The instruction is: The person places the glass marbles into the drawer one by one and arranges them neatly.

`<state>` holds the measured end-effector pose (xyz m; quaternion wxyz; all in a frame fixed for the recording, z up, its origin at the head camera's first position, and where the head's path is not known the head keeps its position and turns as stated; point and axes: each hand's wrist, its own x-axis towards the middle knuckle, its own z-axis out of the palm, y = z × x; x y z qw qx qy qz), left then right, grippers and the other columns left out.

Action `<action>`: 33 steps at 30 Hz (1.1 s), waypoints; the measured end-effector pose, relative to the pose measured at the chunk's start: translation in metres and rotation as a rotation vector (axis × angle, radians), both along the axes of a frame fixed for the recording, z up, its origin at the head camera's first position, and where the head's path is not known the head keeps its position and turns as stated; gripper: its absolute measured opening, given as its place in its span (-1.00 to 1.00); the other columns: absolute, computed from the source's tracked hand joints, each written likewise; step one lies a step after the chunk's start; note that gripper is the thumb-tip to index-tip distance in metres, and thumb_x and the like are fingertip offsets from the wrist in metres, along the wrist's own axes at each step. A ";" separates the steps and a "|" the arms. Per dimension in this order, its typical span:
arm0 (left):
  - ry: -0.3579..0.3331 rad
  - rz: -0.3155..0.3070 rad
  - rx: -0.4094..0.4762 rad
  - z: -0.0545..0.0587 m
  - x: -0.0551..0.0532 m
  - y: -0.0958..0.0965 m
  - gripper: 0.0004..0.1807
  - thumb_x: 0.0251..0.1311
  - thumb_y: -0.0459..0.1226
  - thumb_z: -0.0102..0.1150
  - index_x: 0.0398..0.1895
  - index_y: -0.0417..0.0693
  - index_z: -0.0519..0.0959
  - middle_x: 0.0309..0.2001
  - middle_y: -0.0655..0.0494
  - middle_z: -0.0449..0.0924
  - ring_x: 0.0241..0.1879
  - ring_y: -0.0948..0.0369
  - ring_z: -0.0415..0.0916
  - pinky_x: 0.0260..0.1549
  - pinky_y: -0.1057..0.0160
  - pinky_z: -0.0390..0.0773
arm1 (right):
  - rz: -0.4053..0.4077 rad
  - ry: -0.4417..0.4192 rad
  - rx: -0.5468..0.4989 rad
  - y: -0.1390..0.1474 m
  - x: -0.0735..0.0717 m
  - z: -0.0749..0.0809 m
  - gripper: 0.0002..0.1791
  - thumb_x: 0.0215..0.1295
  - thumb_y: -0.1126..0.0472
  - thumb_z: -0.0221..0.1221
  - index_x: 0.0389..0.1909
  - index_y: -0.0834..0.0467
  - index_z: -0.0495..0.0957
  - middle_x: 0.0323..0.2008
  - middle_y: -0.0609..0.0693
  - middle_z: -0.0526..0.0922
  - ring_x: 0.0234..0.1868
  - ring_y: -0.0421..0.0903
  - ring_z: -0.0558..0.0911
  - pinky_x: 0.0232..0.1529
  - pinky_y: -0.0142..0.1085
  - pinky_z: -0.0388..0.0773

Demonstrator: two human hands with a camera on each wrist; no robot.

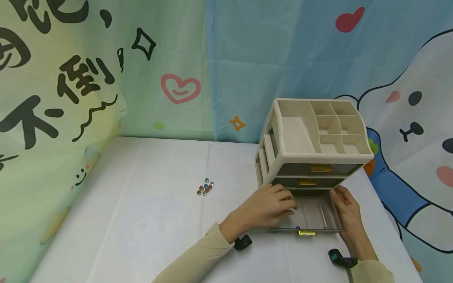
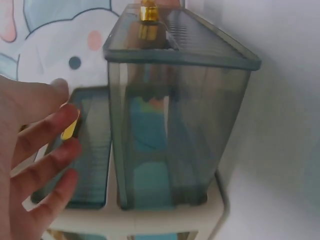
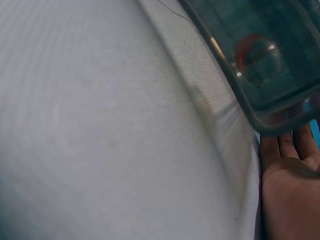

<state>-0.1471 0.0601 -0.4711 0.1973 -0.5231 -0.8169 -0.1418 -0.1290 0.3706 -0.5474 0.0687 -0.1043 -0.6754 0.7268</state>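
Note:
A cream desktop drawer cabinet (image 1: 325, 158) stands on the table, its lowest smoky clear drawer (image 1: 311, 214) pulled out. My left hand (image 1: 270, 206) is over that drawer's left side, fingers loosely bent. In the left wrist view, the left hand (image 2: 42, 150) has spread fingers with nothing between them, beside the drawer (image 2: 175, 135). My right hand (image 1: 348, 212) lies along the drawer's right side. In the right wrist view, the right hand's fingers (image 3: 286, 146) extend straight beside the drawer corner. A small blue thing (image 1: 298, 227) lies at the drawer's front, partly hidden.
Several coloured glass marbles (image 1: 206, 188) lie grouped on the white tablecloth (image 1: 148, 204), left of the cabinet. Two more drawers with gold handles (image 1: 321, 168) are closed above. Open compartments (image 1: 329, 125) form the cabinet's top. A printed curtain (image 1: 247, 70) hangs behind.

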 end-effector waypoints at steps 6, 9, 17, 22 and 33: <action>0.020 0.055 0.146 0.000 0.002 -0.019 -0.85 0.39 -0.05 0.32 -0.04 0.29 0.72 -0.08 0.40 0.70 0.01 0.32 0.58 -0.02 0.34 0.53 | 0.003 0.006 0.005 0.000 -0.001 0.002 -0.64 0.55 0.21 0.18 0.29 -0.01 0.54 0.05 -0.42 0.68 0.10 -0.51 0.61 0.07 -0.66 0.47; 0.009 0.087 0.189 0.000 0.003 -0.028 -0.84 0.37 -0.05 0.35 -0.05 0.26 0.74 -0.09 0.40 0.70 0.02 0.33 0.59 -0.06 0.35 0.53 | 0.011 0.011 -0.003 0.001 0.000 0.003 -0.63 0.55 0.22 0.17 0.31 0.01 0.53 0.07 -0.41 0.68 0.10 -0.50 0.62 0.08 -0.66 0.48; -0.051 0.162 0.301 -0.004 0.007 -0.050 -0.86 0.31 -0.10 0.41 -0.11 0.21 0.74 -0.08 0.37 0.70 0.02 0.32 0.57 -0.07 0.34 0.52 | 0.010 0.003 -0.013 0.001 -0.001 0.006 -0.61 0.55 0.21 0.18 0.33 0.00 0.52 0.07 -0.41 0.68 0.10 -0.50 0.62 0.06 -0.66 0.49; -0.103 0.196 0.351 -0.010 0.007 -0.064 -0.87 0.33 -0.13 0.40 -0.11 0.17 0.74 -0.06 0.34 0.72 0.04 0.30 0.59 -0.08 0.32 0.52 | 0.012 0.002 -0.022 0.001 -0.001 0.006 -0.61 0.55 0.22 0.18 0.33 0.00 0.52 0.06 -0.42 0.68 0.10 -0.50 0.62 0.05 -0.66 0.50; -0.180 0.248 0.374 -0.022 0.008 -0.101 -0.84 0.31 -0.19 0.42 -0.07 0.14 0.72 -0.05 0.28 0.71 0.04 0.25 0.61 -0.02 0.25 0.59 | -0.016 -0.049 0.001 0.000 -0.001 0.003 -0.60 0.53 0.14 0.21 0.33 -0.03 0.53 0.05 -0.46 0.67 0.10 -0.50 0.59 0.06 -0.64 0.43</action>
